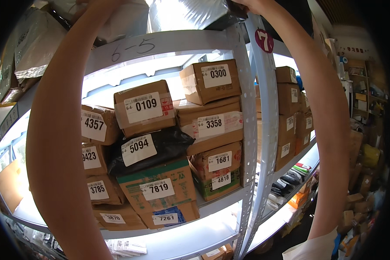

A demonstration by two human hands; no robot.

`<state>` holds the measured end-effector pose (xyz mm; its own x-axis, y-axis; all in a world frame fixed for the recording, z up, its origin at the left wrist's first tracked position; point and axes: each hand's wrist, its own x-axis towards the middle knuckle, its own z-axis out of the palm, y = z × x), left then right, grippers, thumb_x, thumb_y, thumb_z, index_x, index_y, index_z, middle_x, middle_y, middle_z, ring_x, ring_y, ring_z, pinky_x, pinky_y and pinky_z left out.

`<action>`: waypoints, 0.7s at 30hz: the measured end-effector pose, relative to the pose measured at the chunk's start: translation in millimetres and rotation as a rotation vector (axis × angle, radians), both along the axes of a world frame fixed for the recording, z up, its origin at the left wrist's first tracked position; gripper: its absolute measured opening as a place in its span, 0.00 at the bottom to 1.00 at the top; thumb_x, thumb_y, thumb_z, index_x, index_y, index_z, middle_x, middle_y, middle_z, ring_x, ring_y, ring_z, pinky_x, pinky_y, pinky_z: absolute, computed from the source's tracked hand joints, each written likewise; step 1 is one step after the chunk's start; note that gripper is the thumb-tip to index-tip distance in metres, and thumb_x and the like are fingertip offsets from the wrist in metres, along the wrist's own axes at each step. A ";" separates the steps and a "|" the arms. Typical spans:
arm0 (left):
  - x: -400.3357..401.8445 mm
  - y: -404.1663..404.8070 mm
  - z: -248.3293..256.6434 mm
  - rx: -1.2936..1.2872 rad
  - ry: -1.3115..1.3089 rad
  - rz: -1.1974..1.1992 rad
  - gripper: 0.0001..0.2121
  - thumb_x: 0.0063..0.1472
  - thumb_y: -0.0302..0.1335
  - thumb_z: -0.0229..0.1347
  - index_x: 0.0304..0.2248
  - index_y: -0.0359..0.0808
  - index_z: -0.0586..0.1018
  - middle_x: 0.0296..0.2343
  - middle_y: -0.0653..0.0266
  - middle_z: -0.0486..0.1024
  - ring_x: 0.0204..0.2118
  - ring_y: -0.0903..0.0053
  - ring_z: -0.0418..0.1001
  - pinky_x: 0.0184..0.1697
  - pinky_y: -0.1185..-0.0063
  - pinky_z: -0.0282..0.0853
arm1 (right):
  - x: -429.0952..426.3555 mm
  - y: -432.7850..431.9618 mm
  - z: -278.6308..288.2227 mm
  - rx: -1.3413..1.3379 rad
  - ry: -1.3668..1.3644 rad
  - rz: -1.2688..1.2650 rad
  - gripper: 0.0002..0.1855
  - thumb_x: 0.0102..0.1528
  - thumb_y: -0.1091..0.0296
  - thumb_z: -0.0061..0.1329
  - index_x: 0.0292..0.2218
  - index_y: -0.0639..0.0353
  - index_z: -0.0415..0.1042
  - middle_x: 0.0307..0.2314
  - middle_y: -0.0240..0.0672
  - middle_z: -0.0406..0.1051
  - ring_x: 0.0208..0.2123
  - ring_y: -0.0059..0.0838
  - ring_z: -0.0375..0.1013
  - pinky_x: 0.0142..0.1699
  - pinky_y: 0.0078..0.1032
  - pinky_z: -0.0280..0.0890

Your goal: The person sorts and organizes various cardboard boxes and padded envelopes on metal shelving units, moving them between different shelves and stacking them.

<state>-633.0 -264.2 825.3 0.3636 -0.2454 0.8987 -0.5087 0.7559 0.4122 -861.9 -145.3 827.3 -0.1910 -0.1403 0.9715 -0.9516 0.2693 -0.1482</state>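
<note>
Both my arms reach up to the top shelf of a grey metal rack, and the frame's upper edge cuts off most of both hands. My left hand [100, 3] is by a pale plastic-wrapped parcel [126, 21]. At the dark corner of a shiny plastic-wrapped package [188, 14], my right hand [251, 3] appears to touch its right end. The fingers' grip is hidden on both sides. Below the shelf beam [178, 40], between my forearms, cardboard boxes [208, 126] and a black plastic parcel [172, 141] are stacked, bearing white labels.
A perforated rack post [245, 130] stands right of the stack. Beyond it, a neighbouring rack holds more boxes [284, 126] and bagged parcels [289, 178]. Small white packets [126, 247] lie on a lower shelf. Parcels [351, 217] are piled at the far right. A bulky wrapped parcel [35, 42] sits upper left.
</note>
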 end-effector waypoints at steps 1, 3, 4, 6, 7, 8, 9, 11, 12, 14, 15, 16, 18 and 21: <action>-13.0 5.9 2.8 0.061 -0.003 0.105 0.53 0.41 0.49 0.63 0.62 0.47 0.44 0.58 0.31 0.39 0.60 0.36 0.43 0.57 0.49 0.49 | -3.0 3.5 -0.8 0.008 -0.041 0.113 0.52 0.55 0.38 0.40 0.54 0.90 0.45 0.46 0.72 0.61 0.49 0.55 0.67 0.51 0.35 0.63; -15.7 0.7 11.7 -0.041 -0.089 0.190 0.47 0.42 0.44 0.62 0.60 0.45 0.52 0.58 0.34 0.43 0.59 0.39 0.47 0.57 0.52 0.53 | -2.2 18.0 1.4 0.200 -0.074 0.151 0.51 0.53 0.37 0.42 0.55 0.85 0.48 0.53 0.71 0.52 0.53 0.55 0.62 0.55 0.35 0.59; -3.7 -17.9 19.9 -0.199 -0.172 0.163 0.43 0.42 0.42 0.61 0.58 0.43 0.56 0.58 0.36 0.44 0.58 0.41 0.49 0.57 0.54 0.55 | -11.8 3.5 10.1 0.087 -0.007 0.082 0.50 0.53 0.37 0.42 0.55 0.82 0.51 0.54 0.70 0.52 0.54 0.55 0.61 0.56 0.35 0.59; -2.0 -33.1 17.7 -0.385 -0.249 0.157 0.36 0.43 0.38 0.60 0.54 0.42 0.63 0.55 0.39 0.50 0.56 0.45 0.54 0.55 0.57 0.59 | 7.1 -12.3 -3.2 -0.102 -0.014 0.059 0.47 0.53 0.36 0.41 0.54 0.79 0.56 0.54 0.68 0.52 0.55 0.56 0.60 0.58 0.34 0.56; -10.3 -24.8 6.4 -0.424 -0.239 0.167 0.33 0.44 0.36 0.59 0.52 0.41 0.66 0.53 0.40 0.55 0.54 0.47 0.57 0.54 0.58 0.60 | 19.5 -4.7 -9.4 -0.080 -0.044 0.054 0.50 0.53 0.36 0.40 0.56 0.81 0.51 0.55 0.67 0.51 0.56 0.57 0.58 0.59 0.33 0.54; -15.8 -20.8 1.7 -0.457 -0.248 0.124 0.31 0.44 0.34 0.59 0.51 0.41 0.67 0.51 0.41 0.58 0.53 0.48 0.59 0.53 0.59 0.61 | 14.7 -2.1 -0.4 -0.036 0.001 0.034 0.53 0.53 0.36 0.40 0.56 0.83 0.46 0.55 0.67 0.51 0.56 0.57 0.57 0.60 0.32 0.54; -18.8 -17.7 -0.9 -0.491 -0.253 0.085 0.29 0.45 0.33 0.58 0.50 0.40 0.68 0.48 0.43 0.62 0.51 0.50 0.61 0.53 0.60 0.63 | 14.1 2.4 4.3 -0.026 0.006 0.039 0.54 0.53 0.36 0.41 0.57 0.85 0.42 0.55 0.68 0.51 0.57 0.57 0.56 0.60 0.32 0.53; -22.7 -24.6 2.1 -0.547 -0.306 -0.073 0.28 0.46 0.31 0.57 0.49 0.40 0.68 0.42 0.45 0.66 0.49 0.52 0.63 0.51 0.61 0.64 | 14.7 0.2 4.4 -0.030 -0.035 0.100 0.56 0.52 0.36 0.41 0.57 0.87 0.38 0.55 0.68 0.51 0.57 0.57 0.56 0.60 0.32 0.53; -21.8 -33.2 4.0 -0.559 -0.348 -0.126 0.25 0.46 0.28 0.56 0.48 0.40 0.70 0.38 0.47 0.67 0.47 0.54 0.65 0.50 0.62 0.63 | 15.7 -6.6 0.4 -0.048 -0.078 0.154 0.57 0.52 0.36 0.41 0.57 0.87 0.37 0.55 0.69 0.50 0.57 0.57 0.55 0.60 0.32 0.52; -29.9 -29.2 -0.6 -0.626 -0.402 -0.104 0.24 0.46 0.27 0.55 0.47 0.40 0.70 0.40 0.47 0.66 0.47 0.54 0.65 0.50 0.63 0.62 | 2.4 -11.1 -3.2 -0.109 -0.046 0.223 0.56 0.52 0.38 0.42 0.56 0.90 0.36 0.51 0.72 0.56 0.54 0.58 0.61 0.58 0.34 0.57; -32.2 -31.7 -2.3 -0.654 -0.428 -0.087 0.23 0.46 0.26 0.54 0.46 0.40 0.71 0.41 0.47 0.66 0.47 0.53 0.65 0.49 0.64 0.62 | 5.5 -12.3 -1.6 -0.114 -0.035 0.245 0.56 0.52 0.39 0.43 0.55 0.90 0.36 0.49 0.72 0.58 0.52 0.59 0.63 0.56 0.35 0.59; -40.5 -36.9 -3.4 -0.857 -0.332 0.140 0.23 0.45 0.24 0.54 0.45 0.40 0.72 0.41 0.48 0.68 0.47 0.54 0.65 0.49 0.65 0.62 | 8.5 -12.7 -1.3 -0.131 -0.058 0.248 0.55 0.51 0.42 0.45 0.55 0.91 0.37 0.46 0.73 0.62 0.49 0.60 0.66 0.54 0.36 0.62; -47.6 -22.1 -9.1 -0.948 -0.494 -0.018 0.23 0.44 0.23 0.55 0.45 0.40 0.72 0.41 0.50 0.69 0.47 0.55 0.66 0.50 0.65 0.62 | 13.9 -6.4 -5.3 -0.208 -0.014 0.194 0.52 0.49 0.47 0.47 0.56 0.86 0.39 0.46 0.73 0.62 0.49 0.58 0.67 0.53 0.36 0.63; -43.2 -12.4 -11.5 -0.952 -0.593 -0.159 0.23 0.40 0.20 0.55 0.42 0.38 0.74 0.40 0.52 0.71 0.46 0.57 0.68 0.50 0.68 0.63 | 20.7 -18.6 -22.7 -0.270 0.034 0.359 0.50 0.49 0.48 0.50 0.58 0.79 0.42 0.44 0.66 0.65 0.46 0.54 0.70 0.49 0.36 0.65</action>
